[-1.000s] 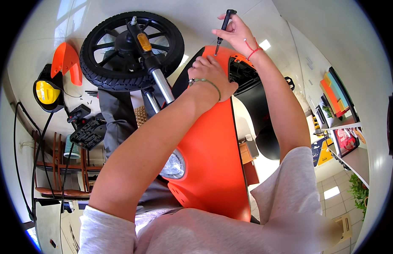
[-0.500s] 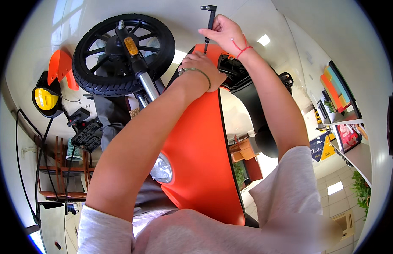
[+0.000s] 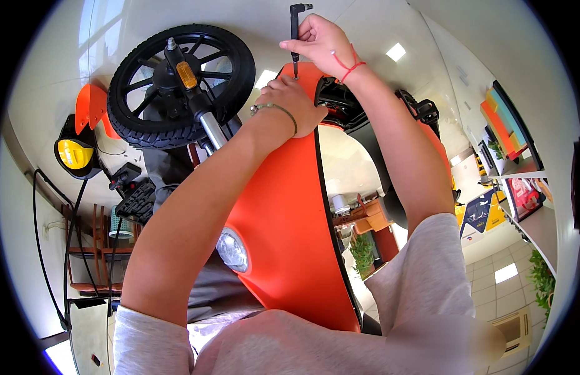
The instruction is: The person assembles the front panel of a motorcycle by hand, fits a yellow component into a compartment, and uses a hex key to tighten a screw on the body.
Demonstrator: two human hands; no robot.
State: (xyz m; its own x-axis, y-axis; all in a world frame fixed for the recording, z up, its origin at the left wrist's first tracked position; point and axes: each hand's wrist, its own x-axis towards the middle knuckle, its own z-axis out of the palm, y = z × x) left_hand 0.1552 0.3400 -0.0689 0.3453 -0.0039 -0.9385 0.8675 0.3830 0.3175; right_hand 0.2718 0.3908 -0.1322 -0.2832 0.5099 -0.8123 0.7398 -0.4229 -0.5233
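Observation:
My right hand (image 3: 324, 44) pinches a black screwdriver (image 3: 295, 31) with an L-shaped top end. The tool stands upright, its thin tip meeting the upper end of a large orange body panel (image 3: 283, 219). Just below that tip, my left hand (image 3: 290, 103) lies on the panel with its fingers stretched out, thumb by the right edge. The panel has a dark border and a round clear headlamp (image 3: 232, 250) in its left side. What the tip touches is too small to make out.
Left of the panel are a black spoked wheel (image 3: 180, 84), a silver fork tube (image 3: 213, 130) and an orange fender (image 3: 91, 107). A yellow-and-black part (image 3: 75, 154) lies on the floor near a black tool case (image 3: 137, 201). Shelves (image 3: 530, 206) stand at right.
The view has shifted slightly. My right hand and the screwdriver keep their place at the panel's upper end, and my left hand stays on the panel.

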